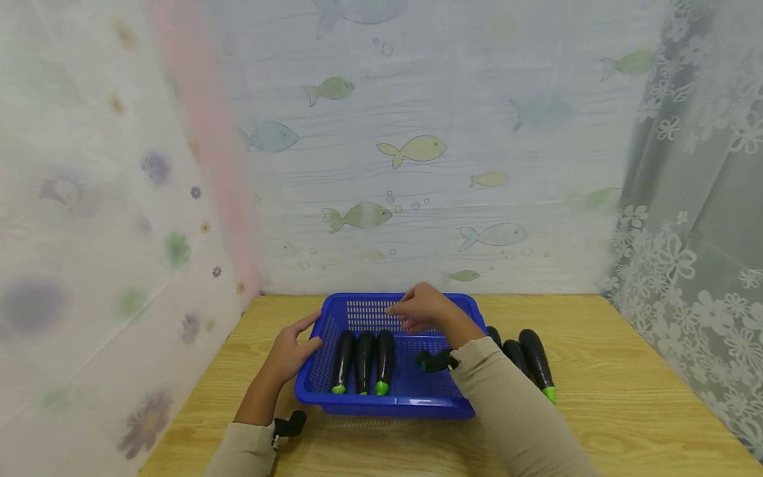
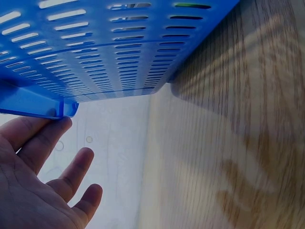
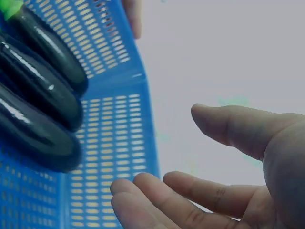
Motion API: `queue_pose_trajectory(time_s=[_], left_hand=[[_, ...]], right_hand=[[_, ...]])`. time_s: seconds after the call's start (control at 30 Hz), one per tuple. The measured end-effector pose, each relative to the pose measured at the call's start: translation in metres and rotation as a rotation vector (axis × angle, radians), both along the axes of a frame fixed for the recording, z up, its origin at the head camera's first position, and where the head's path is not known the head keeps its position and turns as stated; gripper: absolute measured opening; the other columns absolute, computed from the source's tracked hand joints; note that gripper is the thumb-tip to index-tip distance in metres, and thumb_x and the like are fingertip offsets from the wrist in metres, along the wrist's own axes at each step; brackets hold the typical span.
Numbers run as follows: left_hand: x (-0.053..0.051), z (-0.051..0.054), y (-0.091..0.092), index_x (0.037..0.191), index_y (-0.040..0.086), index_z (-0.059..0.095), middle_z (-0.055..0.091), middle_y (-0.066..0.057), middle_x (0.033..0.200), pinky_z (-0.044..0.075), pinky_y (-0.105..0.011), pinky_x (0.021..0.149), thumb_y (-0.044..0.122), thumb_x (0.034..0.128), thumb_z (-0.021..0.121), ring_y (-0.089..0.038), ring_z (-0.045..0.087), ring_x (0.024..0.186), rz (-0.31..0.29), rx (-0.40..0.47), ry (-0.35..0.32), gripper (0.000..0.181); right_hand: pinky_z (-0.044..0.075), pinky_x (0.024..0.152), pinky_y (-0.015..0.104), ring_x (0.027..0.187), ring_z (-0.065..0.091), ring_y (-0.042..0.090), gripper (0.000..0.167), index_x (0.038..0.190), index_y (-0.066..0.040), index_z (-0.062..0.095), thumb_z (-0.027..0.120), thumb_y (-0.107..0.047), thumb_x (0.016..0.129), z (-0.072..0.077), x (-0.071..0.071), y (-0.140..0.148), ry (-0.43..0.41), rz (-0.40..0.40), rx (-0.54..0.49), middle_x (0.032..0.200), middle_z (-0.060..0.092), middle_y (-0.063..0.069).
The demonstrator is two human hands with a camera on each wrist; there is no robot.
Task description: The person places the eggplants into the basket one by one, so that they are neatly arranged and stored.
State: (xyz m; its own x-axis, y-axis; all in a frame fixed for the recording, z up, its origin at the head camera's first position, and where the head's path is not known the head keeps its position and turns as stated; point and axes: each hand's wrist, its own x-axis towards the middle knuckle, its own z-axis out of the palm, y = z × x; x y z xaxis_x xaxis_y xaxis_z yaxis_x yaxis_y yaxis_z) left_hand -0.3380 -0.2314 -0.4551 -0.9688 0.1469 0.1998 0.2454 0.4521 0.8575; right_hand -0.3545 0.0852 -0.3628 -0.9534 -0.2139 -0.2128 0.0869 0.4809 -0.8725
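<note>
A blue plastic basket point(image 1: 396, 401) with slotted walls stands on the table. Three dark eggplants point(image 1: 365, 361) with green ends lie side by side in its left half. My left hand point(image 1: 289, 351) touches the basket's left rim; in the left wrist view its fingertips point(image 2: 62, 125) rest at the rim from outside with the fingers extended. Over the basket's right half is my right hand point(image 1: 426, 310), holding nothing. The right wrist view shows its thumb point(image 3: 228, 125) well apart from its loosely bent fingers, with the basket's eggplants point(image 3: 43, 86) at the left.
More eggplants point(image 1: 536, 358) lie on the wooden table point(image 1: 620, 397) to the basket's right, partly hidden behind my right sleeve point(image 1: 518, 411). A fish-patterned curtain point(image 1: 417, 252) hangs behind the table, with further patterned curtains at both sides.
</note>
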Motion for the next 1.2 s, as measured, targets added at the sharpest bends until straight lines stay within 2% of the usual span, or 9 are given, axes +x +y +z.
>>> queue_pose_trajectory(time_s=[0.2, 0.43, 0.67, 0.8, 1.0, 1.1, 1.2], left_hand=[[-0.001, -0.002, 0.0, 0.156, 0.02, 0.049, 0.049, -0.014, 0.158, 0.054, -0.056, 0.101, 0.022, 0.0945, 0.065, -0.041, 0.059, 0.131, 0.011, -0.035, 0.002, 0.063], [0.0, 0.0, 0.0, 0.156, 0.021, 0.049, 0.05, -0.014, 0.157, 0.056, -0.055, 0.099, 0.022, 0.0943, 0.064, -0.042, 0.063, 0.126, 0.021, -0.039, -0.002, 0.063], [0.002, 0.002, 0.0, 0.156, 0.019, 0.049, 0.049, -0.014, 0.158, 0.052, -0.059, 0.103, 0.02, 0.0947, 0.064, -0.044, 0.057, 0.134, 0.017, -0.039, 0.005, 0.063], [0.002, 0.001, 0.001, 0.155, 0.019, 0.05, 0.05, -0.013, 0.158, 0.051, -0.059, 0.104, 0.021, 0.0943, 0.064, -0.044, 0.056, 0.135, 0.02, -0.041, 0.007, 0.063], [0.0, -0.001, 0.002, 0.155, 0.019, 0.05, 0.049, -0.013, 0.158, 0.051, -0.059, 0.105, 0.021, 0.095, 0.065, -0.044, 0.055, 0.136, 0.012, -0.037, 0.004, 0.062], [0.001, 0.0, 0.002, 0.155, 0.019, 0.05, 0.049, -0.014, 0.158, 0.054, -0.058, 0.101, 0.02, 0.0952, 0.065, -0.044, 0.059, 0.132, 0.017, -0.036, -0.003, 0.062], [0.002, 0.0, 0.002, 0.156, 0.019, 0.05, 0.049, -0.013, 0.158, 0.052, -0.059, 0.103, 0.021, 0.0949, 0.064, -0.044, 0.057, 0.134, 0.025, -0.044, 0.002, 0.062]], right_hand=[[0.063, 0.084, 0.044, 0.104, 0.074, 0.035, 0.061, 0.14, 0.004, 0.059, 0.076, -0.03, 0.093, 0.013, 0.004, 0.016, 0.046, 0.04, 0.017, 0.124, 0.072, 0.018], [0.063, 0.083, 0.043, 0.099, 0.076, 0.03, 0.059, 0.139, 0.005, 0.06, 0.077, -0.029, 0.093, 0.019, 0.009, 0.037, 0.12, 0.04, 0.028, 0.124, 0.071, 0.018], [0.063, 0.086, 0.041, 0.11, 0.073, 0.037, 0.058, 0.14, 0.006, 0.058, 0.076, -0.025, 0.094, 0.018, 0.016, 0.061, 0.15, 0.051, -0.025, 0.129, 0.067, 0.023], [0.061, 0.091, 0.045, 0.114, 0.071, 0.038, 0.059, 0.141, 0.005, 0.056, 0.075, -0.026, 0.095, 0.018, 0.022, 0.081, 0.178, 0.054, -0.032, 0.134, 0.064, 0.026], [0.06, 0.093, 0.047, 0.113, 0.072, 0.032, 0.059, 0.144, 0.001, 0.055, 0.072, -0.031, 0.097, 0.013, 0.032, 0.11, 0.201, 0.016, 0.004, 0.136, 0.065, 0.024], [0.061, 0.092, 0.046, 0.116, 0.071, 0.036, 0.061, 0.146, 0.001, 0.054, 0.071, -0.032, 0.098, 0.01, 0.036, 0.122, 0.217, 0.0, 0.001, 0.135, 0.065, 0.023], [0.06, 0.093, 0.046, 0.119, 0.069, 0.037, 0.063, 0.147, 0.001, 0.053, 0.071, -0.034, 0.098, 0.006, 0.04, 0.132, 0.234, -0.016, -0.014, 0.137, 0.064, 0.025]])
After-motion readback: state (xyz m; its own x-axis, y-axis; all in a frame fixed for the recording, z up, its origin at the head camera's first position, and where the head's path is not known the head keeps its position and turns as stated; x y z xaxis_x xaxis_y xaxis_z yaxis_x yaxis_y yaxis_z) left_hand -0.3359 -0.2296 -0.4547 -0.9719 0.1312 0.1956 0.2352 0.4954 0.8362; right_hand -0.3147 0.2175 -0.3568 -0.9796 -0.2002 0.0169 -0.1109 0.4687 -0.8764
